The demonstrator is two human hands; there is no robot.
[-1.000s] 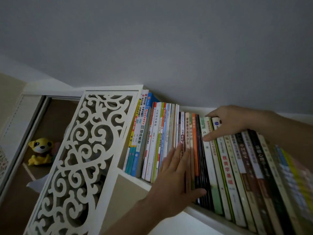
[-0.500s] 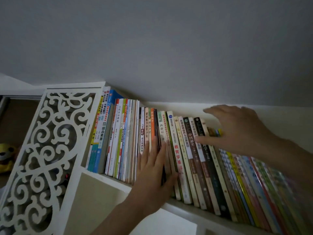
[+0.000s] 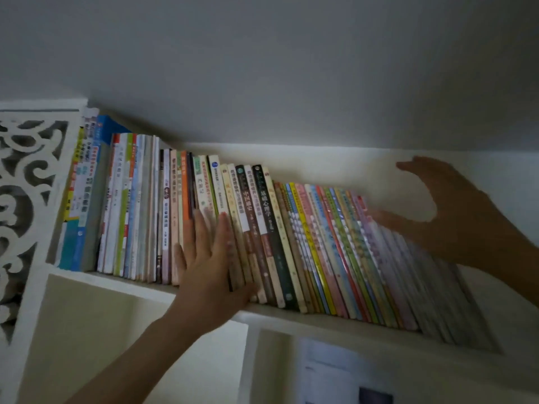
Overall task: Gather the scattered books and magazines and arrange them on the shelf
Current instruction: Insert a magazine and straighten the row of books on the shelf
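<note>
The books (image 3: pixel 233 223) are standing in one long row on the top board of the white shelf (image 3: pixel 122 282), spines facing out. Those at the left are sitting nearly upright against the carved side panel (image 3: pixel 26 199); those toward the right are leaning further and further over, the thin glossy magazines (image 3: pixel 364 258) at the far right lying almost flat on each other, probably because nothing is propping that end.

The left hand (image 3: pixel 210 269) is lying flat against the spines near the middle of the row, fingers straight and together, gripping nothing; it appears to be bracing the upright part so it does not slide. The right hand (image 3: pixel 446 211) is spread wide over the slanted magazines at the right, fingers extended and relaxed, blurred, holding nothing; whether its fingertips are touching the top edges cannot be told. It looks placed to push the leaning stack back toward upright.

The middle books are thicker paperbacks with matte spines in cream, dark green and orange; the magazines are slim, bright and shiny. The side panel is cut through with curling scrollwork. Below the board, a sheet of paper (image 3: pixel 335 371) is showing in the open compartment under the shelf.
</note>
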